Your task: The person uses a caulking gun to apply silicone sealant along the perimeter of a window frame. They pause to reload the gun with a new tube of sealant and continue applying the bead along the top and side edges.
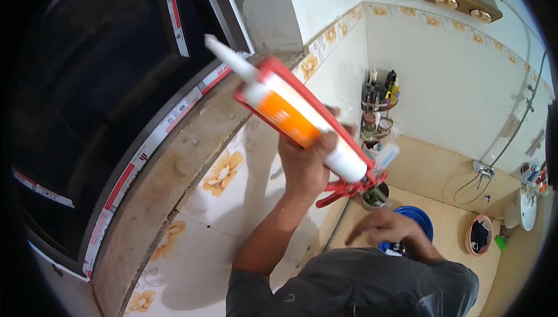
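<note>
My left hand [305, 163] is wrapped round a red caulking gun [332, 120], gripping it by the barrel. A white sealant cartridge [347, 163] with an orange band lies in its cradle. The long white nozzle [232, 58] points up and left, towards the window. At the lower right end are the gun's red trigger and handle [343, 191], with no fingers round them. My right hand [383, 227] is lower and to the right, apart from the gun. Its fingers are loosely bent and a little blurred, and nothing shows in them.
Left is a dark window [116, 78] with taped frame strips, above a rough cement sill [168, 148]. A corner shelf [381, 106] holds bottles. Below stand a plant pot [375, 198], a blue basin [421, 215] and a pink basket [469, 241]. A shower hose and tap [482, 170] hang right.
</note>
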`<state>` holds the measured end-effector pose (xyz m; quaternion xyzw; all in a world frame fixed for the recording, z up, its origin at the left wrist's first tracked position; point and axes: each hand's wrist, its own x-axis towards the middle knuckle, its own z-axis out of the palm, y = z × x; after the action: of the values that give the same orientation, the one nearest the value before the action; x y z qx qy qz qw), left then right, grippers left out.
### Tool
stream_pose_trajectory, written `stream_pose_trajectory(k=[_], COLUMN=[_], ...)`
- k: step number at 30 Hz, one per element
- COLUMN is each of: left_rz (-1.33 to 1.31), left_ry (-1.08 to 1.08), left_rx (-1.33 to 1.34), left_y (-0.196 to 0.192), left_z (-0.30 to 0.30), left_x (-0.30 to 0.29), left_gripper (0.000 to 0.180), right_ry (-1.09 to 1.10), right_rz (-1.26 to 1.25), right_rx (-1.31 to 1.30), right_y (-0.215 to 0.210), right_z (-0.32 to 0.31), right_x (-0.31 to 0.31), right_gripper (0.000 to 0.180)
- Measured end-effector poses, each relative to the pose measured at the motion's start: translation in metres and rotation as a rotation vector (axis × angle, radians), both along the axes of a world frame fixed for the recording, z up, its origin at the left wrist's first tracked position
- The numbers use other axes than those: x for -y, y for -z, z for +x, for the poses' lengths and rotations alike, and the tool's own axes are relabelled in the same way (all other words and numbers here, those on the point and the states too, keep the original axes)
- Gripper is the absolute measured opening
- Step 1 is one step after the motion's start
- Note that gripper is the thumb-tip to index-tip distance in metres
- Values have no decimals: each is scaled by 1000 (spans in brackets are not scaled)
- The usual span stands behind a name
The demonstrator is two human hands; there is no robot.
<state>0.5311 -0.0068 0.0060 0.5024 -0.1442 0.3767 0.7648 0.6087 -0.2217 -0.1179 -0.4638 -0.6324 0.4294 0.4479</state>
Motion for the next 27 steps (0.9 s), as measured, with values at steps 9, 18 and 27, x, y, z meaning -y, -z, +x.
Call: stream_pose_trajectory(k=[9, 18, 27], left_rz=[-180, -67, -137], left_ry=[32, -122, -47], left_rx=[173, 145, 332], left_y=[-70, -92, -133], left_z=[10, 17, 4], left_x=[2, -26, -39], left_gripper=[54, 43, 49], right_ry=[511, 532, 689], right_rz=[495, 597, 313], right_rx=[-692, -374, 80], right_y=[-24, -56, -103], right_z=[-7, 5, -1], right_x=[-101, -110, -85], right_gripper=[90, 74, 65])
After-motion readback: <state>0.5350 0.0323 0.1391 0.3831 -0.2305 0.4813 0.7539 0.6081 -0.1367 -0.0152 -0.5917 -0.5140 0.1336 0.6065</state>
